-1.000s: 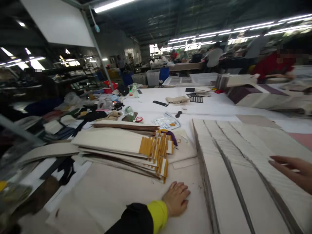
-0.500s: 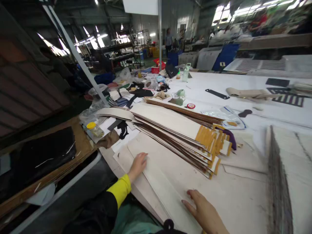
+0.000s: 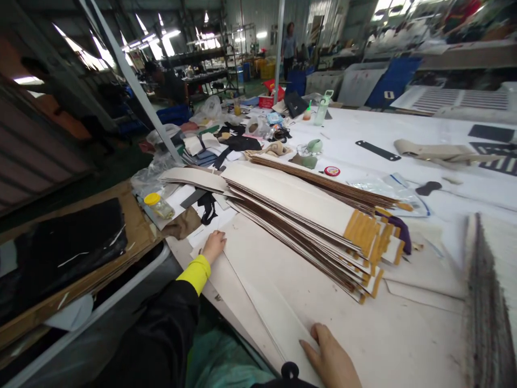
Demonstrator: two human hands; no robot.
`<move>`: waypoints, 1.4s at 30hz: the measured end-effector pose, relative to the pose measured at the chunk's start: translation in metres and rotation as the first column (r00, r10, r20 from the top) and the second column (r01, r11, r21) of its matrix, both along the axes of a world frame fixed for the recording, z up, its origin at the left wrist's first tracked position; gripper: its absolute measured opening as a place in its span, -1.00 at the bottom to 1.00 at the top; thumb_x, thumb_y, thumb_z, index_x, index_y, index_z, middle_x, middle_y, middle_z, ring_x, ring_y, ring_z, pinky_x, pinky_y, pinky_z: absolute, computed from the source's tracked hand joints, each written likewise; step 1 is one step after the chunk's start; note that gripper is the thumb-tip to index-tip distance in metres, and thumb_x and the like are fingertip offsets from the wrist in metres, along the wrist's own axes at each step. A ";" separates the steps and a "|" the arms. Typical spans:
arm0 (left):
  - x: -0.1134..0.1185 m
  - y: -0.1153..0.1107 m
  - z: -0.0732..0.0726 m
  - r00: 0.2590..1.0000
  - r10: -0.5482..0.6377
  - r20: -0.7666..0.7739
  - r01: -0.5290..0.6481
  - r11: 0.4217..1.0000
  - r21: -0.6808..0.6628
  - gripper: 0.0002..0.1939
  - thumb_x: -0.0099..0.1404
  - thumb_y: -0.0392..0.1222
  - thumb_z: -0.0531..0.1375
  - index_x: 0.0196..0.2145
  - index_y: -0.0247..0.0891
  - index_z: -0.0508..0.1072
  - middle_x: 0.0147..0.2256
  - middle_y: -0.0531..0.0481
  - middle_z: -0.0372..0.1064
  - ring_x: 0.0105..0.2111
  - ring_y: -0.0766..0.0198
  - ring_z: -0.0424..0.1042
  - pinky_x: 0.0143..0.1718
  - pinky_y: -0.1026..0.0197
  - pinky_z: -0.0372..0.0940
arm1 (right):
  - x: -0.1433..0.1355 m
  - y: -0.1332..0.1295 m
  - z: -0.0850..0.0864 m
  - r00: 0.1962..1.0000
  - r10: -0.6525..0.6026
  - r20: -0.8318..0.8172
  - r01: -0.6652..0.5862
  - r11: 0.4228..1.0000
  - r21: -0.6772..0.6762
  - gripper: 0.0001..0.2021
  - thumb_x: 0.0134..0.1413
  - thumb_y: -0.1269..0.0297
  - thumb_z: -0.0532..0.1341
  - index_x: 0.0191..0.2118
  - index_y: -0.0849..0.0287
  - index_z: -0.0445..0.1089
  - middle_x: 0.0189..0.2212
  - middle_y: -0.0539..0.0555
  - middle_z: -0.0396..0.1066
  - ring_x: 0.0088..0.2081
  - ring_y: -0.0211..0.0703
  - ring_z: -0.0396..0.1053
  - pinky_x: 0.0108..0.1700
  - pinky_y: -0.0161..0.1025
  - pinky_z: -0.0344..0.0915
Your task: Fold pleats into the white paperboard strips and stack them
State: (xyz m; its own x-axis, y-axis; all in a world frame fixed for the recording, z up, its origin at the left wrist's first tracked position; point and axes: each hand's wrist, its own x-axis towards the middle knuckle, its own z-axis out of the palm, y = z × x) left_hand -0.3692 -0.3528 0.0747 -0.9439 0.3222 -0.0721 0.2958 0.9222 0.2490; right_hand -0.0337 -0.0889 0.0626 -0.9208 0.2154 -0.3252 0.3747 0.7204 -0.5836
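Observation:
A long pale strip of sheet material point(image 3: 262, 302) lies lengthwise before me on the pale board point(image 3: 388, 334). My left hand point(image 3: 214, 246) is at its far end, fingers bent down and closed on the strip's edge. Close to my body, my right hand point(image 3: 333, 358) touches the strip's right side, thumb and fingers apart. Just beyond, a fanned stack of similar pale strips point(image 3: 291, 196) has brown edges and yellow-brown tape at the right ends. A second stack of strips point(image 3: 323, 183) lies behind it.
A yellow-lidded jar point(image 3: 159, 206) and dark scraps point(image 3: 207, 207) sit left of the stack. A thick fabric pile point(image 3: 490, 302) stands at the right edge. Behind are a red round tin point(image 3: 332, 171), a bottle point(image 3: 323, 108) and a slanting metal post point(image 3: 133, 86). A person point(image 3: 288, 48) stands far back.
My left hand has moved away to the strip's far end and closed there. My right hand has shifted slightly, its fingers bending more at the strip's side. The view has turned a little left.

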 end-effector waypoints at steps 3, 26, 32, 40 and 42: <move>-0.001 -0.001 0.001 1.000 -0.007 0.009 0.007 1.000 -0.012 -0.71 0.26 -0.13 0.08 -0.09 -0.29 0.30 -0.09 -0.10 0.27 -0.14 0.19 0.32 -0.14 0.01 0.28 | 0.001 0.003 0.000 0.997 -0.059 0.054 0.070 0.973 -0.219 -0.78 0.04 0.09 0.01 -0.27 0.10 0.20 -0.31 0.07 0.41 -0.26 -0.10 0.39 -0.22 -0.22 0.31; 0.000 -0.001 0.001 1.000 -0.016 -0.018 0.016 1.000 0.015 -0.74 0.25 -0.15 0.09 -0.13 -0.32 0.32 -0.12 -0.09 0.28 -0.14 0.18 0.31 -0.13 0.00 0.26 | -0.013 0.003 0.009 0.993 -0.016 0.119 0.028 0.995 -0.097 -0.85 -0.14 0.29 0.11 -0.35 0.16 0.30 -0.36 0.08 0.45 -0.29 -0.13 0.40 -0.26 -0.29 0.27; 0.000 0.003 0.000 1.000 -0.005 -0.022 0.006 1.000 0.029 -0.73 0.25 -0.14 0.09 -0.12 -0.32 0.32 -0.12 -0.09 0.28 -0.15 0.18 0.32 -0.14 0.00 0.26 | -0.020 0.026 0.010 0.999 -0.034 0.030 0.035 0.999 -0.009 -0.61 0.00 0.35 -0.01 0.00 0.19 0.24 -0.05 0.12 0.35 -0.05 -0.14 0.32 -0.02 -0.28 0.19; -0.014 0.012 -0.012 0.996 -0.070 -0.059 0.071 0.997 0.024 -0.66 0.22 -0.09 0.11 -0.10 -0.34 0.31 -0.14 -0.12 0.29 -0.16 0.20 0.33 -0.13 0.04 0.26 | -0.036 0.062 -0.029 0.974 -0.115 -0.193 0.154 0.967 0.203 -0.60 0.11 0.22 -0.11 -0.06 0.28 0.30 -0.27 0.24 0.38 -0.21 0.08 0.32 -0.16 -0.02 0.19; -0.013 0.011 -0.012 0.992 -0.099 -0.073 0.100 0.995 0.017 -0.64 0.21 -0.09 0.11 -0.09 -0.37 0.34 -0.15 -0.14 0.29 -0.17 0.22 0.33 -0.11 0.12 0.24 | -0.033 0.059 -0.044 0.940 -0.111 -0.323 0.197 0.949 0.247 -0.62 0.13 0.17 -0.10 -0.08 0.24 0.31 -0.31 0.18 0.38 -0.26 0.01 0.33 -0.20 -0.05 0.20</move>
